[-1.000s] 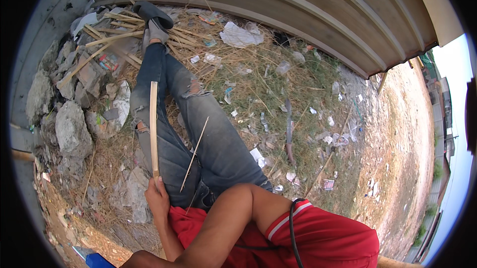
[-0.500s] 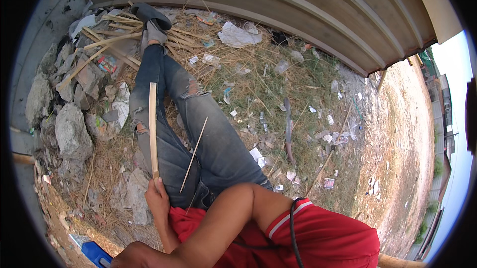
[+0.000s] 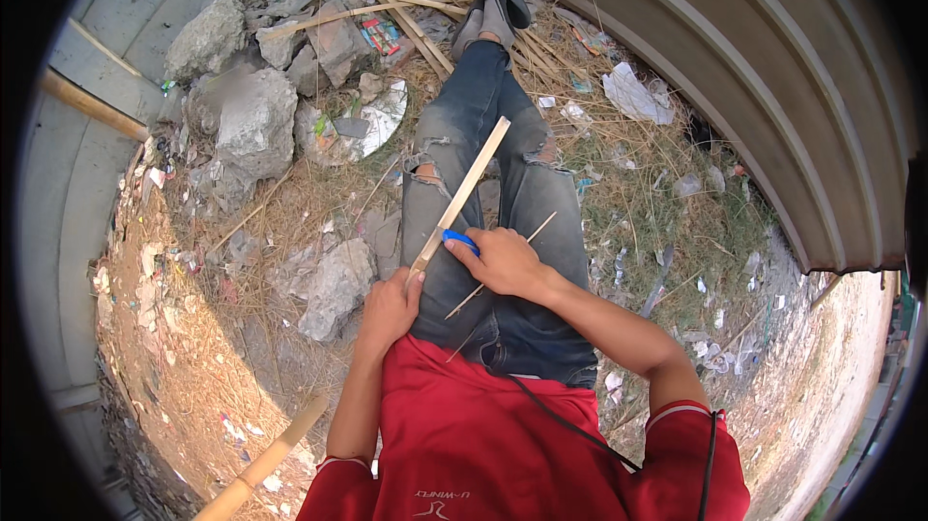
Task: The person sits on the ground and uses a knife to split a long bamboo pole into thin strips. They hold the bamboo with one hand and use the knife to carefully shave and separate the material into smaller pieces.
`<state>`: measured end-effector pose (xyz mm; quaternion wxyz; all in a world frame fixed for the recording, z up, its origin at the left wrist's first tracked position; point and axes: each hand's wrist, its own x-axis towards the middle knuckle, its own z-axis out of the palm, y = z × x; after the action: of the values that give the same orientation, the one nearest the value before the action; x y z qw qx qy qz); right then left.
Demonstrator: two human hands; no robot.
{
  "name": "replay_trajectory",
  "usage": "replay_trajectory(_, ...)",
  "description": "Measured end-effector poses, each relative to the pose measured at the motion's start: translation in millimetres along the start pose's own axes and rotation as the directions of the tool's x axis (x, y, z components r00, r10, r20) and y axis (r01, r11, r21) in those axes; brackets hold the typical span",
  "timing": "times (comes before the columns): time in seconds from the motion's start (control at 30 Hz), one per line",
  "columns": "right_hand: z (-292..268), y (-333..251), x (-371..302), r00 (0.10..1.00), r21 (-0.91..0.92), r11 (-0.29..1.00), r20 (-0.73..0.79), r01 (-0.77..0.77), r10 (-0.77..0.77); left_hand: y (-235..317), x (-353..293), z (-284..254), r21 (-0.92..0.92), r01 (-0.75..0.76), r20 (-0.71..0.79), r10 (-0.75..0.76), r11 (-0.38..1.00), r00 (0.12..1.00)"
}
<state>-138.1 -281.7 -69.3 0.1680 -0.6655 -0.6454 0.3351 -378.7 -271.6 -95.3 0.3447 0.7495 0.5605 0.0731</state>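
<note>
A pale, flat, straight-edged strip of wood (image 3: 476, 173) slants over the lap, its near end low on the left and its far end up to the right. Closest, below the strip, is a red cloth shirt (image 3: 483, 444), with a thin black cord (image 3: 570, 419) across it to the strip's right. At the strip's near end the left hand (image 3: 390, 303) grasps the wood, fingers curled in and thumb against it, the forearm nearly upright with a slight lean to the right. Just right of the strip's lower half, the right hand (image 3: 507, 263) is closed around a small blue-handled tool (image 3: 460, 240), back of the hand up, elbow bent and held out from the body. The tool's front end meets the strip in view; whether it presses or only overlaps, I cannot tell. Beneath the strip are faded blue denim jeans (image 3: 561, 265), torn at the knees, with a thin brown stick (image 3: 543, 225) across them to the strip's right, partly behind the right hand. Farther out, left of the strip, sit rough grey rocks (image 3: 256, 125). Beyond its far end lies a loose heap of pale wooden strips (image 3: 416, 18).
</note>
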Motion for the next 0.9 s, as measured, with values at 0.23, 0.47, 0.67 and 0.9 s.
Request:
replay_trajectory(0.23,37,-12,3,0.998,-0.057,0.997,0.038,0.06,-0.058,0,2,0,-0.052,-0.058,-0.052,0.055,0.997,0.997)
replay_trajectory(0.47,2,2,23,0.996,-0.184,0.983,-0.085,-0.005,-0.011,-9,-15,-6,0.036,-0.053,-0.062,0.055,0.998,0.997)
replay_trajectory(0.67,-110,124,80,0.758,-0.001,0.926,-0.574,-0.377,0.309,-25,-51,-37,0.061,0.0,-0.009,0.0,0.998,1.0)
replay_trajectory(0.9,-104,41,50,0.943,-0.034,0.99,-0.312,-0.136,0.118,-2,-32,-1,-0.029,0.029,-0.17,-0.034,0.999,0.985)
